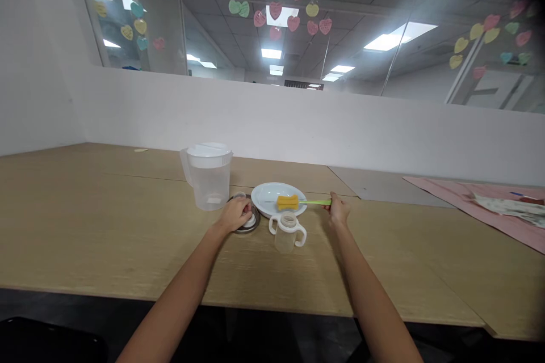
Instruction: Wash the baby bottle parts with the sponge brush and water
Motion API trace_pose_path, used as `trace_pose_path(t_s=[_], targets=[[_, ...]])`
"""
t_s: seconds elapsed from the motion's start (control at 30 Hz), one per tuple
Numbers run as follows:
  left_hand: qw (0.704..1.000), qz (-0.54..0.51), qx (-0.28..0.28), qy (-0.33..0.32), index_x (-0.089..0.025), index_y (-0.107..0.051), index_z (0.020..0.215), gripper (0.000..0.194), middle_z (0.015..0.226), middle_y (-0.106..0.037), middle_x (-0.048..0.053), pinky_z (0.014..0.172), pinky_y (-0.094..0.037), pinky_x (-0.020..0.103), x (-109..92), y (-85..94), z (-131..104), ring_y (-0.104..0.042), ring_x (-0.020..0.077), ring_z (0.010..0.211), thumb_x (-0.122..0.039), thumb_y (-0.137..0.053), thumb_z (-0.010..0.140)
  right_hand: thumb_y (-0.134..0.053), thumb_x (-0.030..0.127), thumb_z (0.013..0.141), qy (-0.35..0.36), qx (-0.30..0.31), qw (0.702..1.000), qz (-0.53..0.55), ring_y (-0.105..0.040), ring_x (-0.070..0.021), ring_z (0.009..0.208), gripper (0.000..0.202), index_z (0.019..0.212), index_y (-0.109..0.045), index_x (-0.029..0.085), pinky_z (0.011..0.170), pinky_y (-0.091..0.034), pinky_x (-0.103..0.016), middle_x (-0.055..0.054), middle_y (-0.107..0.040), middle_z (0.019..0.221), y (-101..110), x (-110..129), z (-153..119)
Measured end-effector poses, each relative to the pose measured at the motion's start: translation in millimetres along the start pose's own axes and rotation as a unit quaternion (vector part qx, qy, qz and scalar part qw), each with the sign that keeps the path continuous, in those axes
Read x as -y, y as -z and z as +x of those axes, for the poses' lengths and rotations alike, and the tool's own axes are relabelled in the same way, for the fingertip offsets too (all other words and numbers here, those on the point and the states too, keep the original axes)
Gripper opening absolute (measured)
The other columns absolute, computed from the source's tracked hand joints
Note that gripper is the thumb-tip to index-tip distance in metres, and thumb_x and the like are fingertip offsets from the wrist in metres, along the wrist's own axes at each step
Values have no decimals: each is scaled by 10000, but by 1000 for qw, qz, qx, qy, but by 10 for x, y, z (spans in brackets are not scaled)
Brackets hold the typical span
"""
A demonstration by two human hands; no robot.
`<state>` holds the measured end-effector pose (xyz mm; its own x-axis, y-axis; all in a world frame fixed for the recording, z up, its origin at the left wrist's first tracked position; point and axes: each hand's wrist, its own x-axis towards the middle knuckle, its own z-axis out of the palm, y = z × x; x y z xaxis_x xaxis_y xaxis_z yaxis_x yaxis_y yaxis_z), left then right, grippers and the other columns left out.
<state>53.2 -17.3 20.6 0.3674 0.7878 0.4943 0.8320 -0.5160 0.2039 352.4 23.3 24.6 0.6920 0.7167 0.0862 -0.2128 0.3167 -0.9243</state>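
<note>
My right hand is closed around the green handle of a sponge bottle brush, whose yellow head rests over a white plate. Curled fingers of my left hand sit low over a round metal dish. A white bottle part lies in that dish by the fingertips; whether the fingers grip anything is hidden. In front of the plate, between my hands, stands an uncapped baby bottle with two white side handles.
A lidded clear plastic pitcher stands behind my left hand. At the far right, a pink cloth lies on the wooden table with a patterned cloth on it. A white wall rises behind the table.
</note>
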Motion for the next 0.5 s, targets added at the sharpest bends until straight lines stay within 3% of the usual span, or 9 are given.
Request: trace_pose_path(t_s=[0.17,0.3,0.4,0.5], targets=[[999,-5,-26,-18,-167,-516,699,79,688,-546,25,618,-361,269,-11,29,-5,-491,165,673,-211,-451,695,-579,263,648,3,-1,1000,7,-385,-58,369,213,525,-426,178,381,-449,-193,81,-384,445,-3,-25,25],[992,-19,-121,-36,-161,-537,764,176,733,-564,44,661,-385,293,-107,68,-27,-502,174,708,-297,-427,782,-570,269,654,-1,-6,1000,-10,-384,-62,363,202,530,-442,175,365,-438,-193,77,-388,431,-2,-47,54],[975,-57,-188,-101,-151,-546,895,217,813,-588,64,724,-401,323,-296,45,-49,-518,186,777,-312,-445,790,-573,279,656,-9,-10,1000,-12,-390,-66,358,204,536,-444,177,378,-450,-205,80,-381,429,2,-52,64],[957,-94,-191,-199,-129,-472,1109,374,1024,-578,108,840,-388,358,-545,-55,-57,-510,215,954,-307,-473,780,-578,290,658,-17,-16,1000,-20,-412,-70,359,210,541,-443,180,391,-458,-209,80,-389,437,9,-49,67]])
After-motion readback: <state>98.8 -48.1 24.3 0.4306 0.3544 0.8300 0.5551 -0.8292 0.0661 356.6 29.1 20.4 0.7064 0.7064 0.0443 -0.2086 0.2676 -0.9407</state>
